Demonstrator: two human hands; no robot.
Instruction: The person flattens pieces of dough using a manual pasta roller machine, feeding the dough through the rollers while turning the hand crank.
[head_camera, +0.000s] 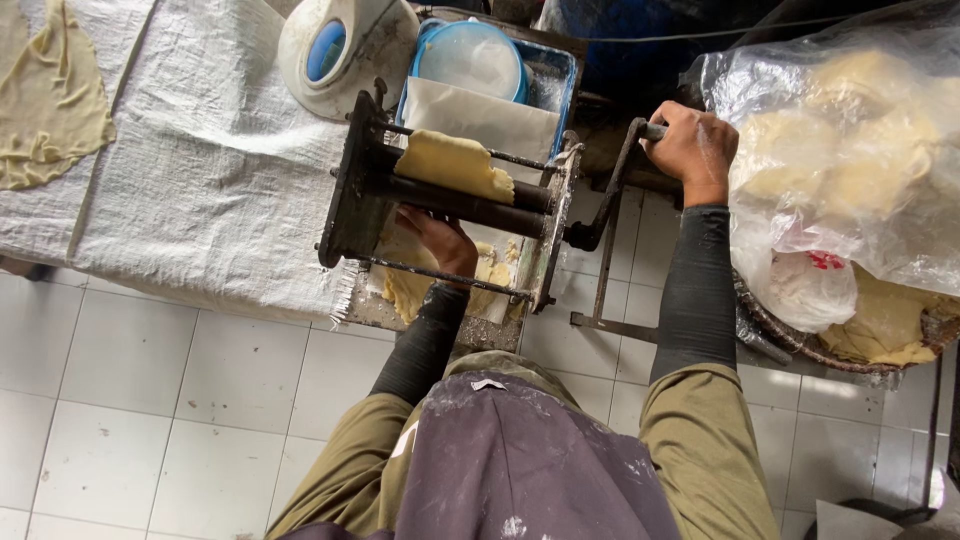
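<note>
Yellow dough (455, 163): we see it draped over the rollers (455, 195), long axis left-right.
Left hand (440, 243): nearer, just under the rollers, cupped on dough.
Right hand (693, 145): right of the rollers, fisted around the crank (618, 180).

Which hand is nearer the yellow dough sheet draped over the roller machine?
Left. The left hand is under the rollers, just below the dough sheet. The right hand grips the crank handle, off to the machine's side, well apart from the dough.

Pale yellow dough (455, 163), black roller machine (440, 195), white woven cloth (200, 150).
</note>
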